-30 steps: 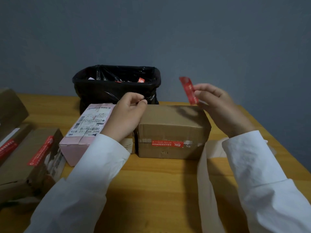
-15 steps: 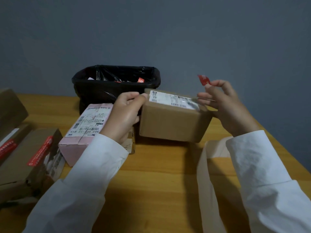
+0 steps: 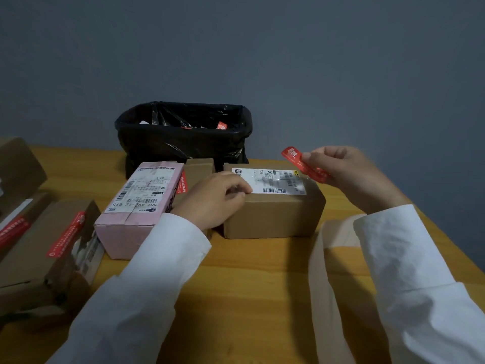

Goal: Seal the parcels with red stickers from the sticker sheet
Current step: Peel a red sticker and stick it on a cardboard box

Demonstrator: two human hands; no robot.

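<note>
A brown cardboard parcel [image 3: 273, 216] lies flat on the wooden table [image 3: 236, 285] with its white shipping label facing up. My left hand [image 3: 215, 198] rests on the parcel's top left corner, fingers curled over the edge of the label. My right hand [image 3: 349, 174] hovers just above the parcel's far right corner and pinches a long red sticker [image 3: 294, 156] between thumb and fingers. The pale backing strip of the sticker sheet [image 3: 322, 285] lies on the table under my right forearm.
A pink parcel [image 3: 139, 206] lies left of the brown one, with a small brown box [image 3: 196, 169] bearing a red sticker behind. Several brown parcels with red stickers [image 3: 52, 253] sit at the far left. A bin lined with a black bag [image 3: 183, 137] stands at the back.
The brown parcel was turned over from its stickered side to label side up and set down flat. My right hand came down and right with the red sticker.
</note>
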